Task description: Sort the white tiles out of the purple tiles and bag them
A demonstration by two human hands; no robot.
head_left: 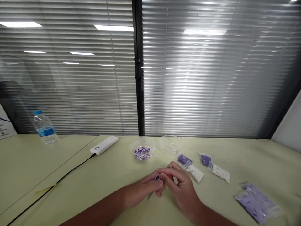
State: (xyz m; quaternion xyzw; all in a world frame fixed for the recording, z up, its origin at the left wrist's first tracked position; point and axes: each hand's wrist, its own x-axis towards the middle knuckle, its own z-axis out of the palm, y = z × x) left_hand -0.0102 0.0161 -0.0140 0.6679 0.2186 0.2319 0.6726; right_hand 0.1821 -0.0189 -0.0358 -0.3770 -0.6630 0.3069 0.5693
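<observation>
My left hand (144, 190) and my right hand (176, 183) meet low over the table. Between them is a small clear plastic bag (150, 196), mostly covered by my fingers; a greyish corner pokes out below the left hand. The left fingers are closed round it, and the right thumb and fingers pinch its upper edge. Just beyond stands a clear round bowl (152, 147) with purple and white small pieces (142, 153) in it. Right of my right hand lie zip bags of purple pieces (184, 160) and white pieces (195, 173).
A clear round container (170, 145) stands beside the bowl. Farther right lie more bags of purple (206, 160), white (220, 173) and lilac pieces (255, 202). On the left are a white power bank (104, 145), its black cable (70, 171) and a water bottle (45, 128). Blinds back the table.
</observation>
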